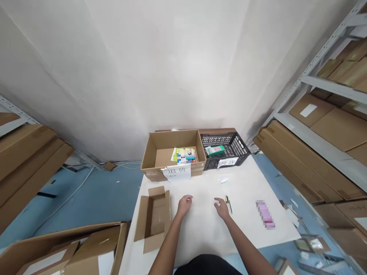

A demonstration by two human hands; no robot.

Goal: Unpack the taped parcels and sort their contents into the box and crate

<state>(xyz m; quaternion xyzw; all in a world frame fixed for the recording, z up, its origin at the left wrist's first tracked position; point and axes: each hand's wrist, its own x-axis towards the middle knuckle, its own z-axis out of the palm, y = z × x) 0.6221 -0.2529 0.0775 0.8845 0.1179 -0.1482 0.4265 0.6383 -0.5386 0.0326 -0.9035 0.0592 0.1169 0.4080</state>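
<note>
My left hand (185, 205) hovers over or rests on the white table (200, 225), fingers loosely bent, with nothing visible in it. Across a gap of bare white surface, my right hand (221, 208) has its thumb and fingers apart and holds nothing. Just right of it lies a yellow and black utility knife (228, 203). Left of my left hand stands a small cardboard box (157, 215) with its flaps open and nothing seen inside. A small white and pale-blue piece (224, 180) lies farther back. At the right is a pink, pixelated item (265, 215).
At the back, a large cardboard box (146, 162) with a paper sign (177, 172) holds colourful packets (185, 154). Beside it, a black plastic crate (243, 154) contains a green box (215, 150). Shelves with cartons (311, 160) flank the right; a big carton (123, 244) stands lower left.
</note>
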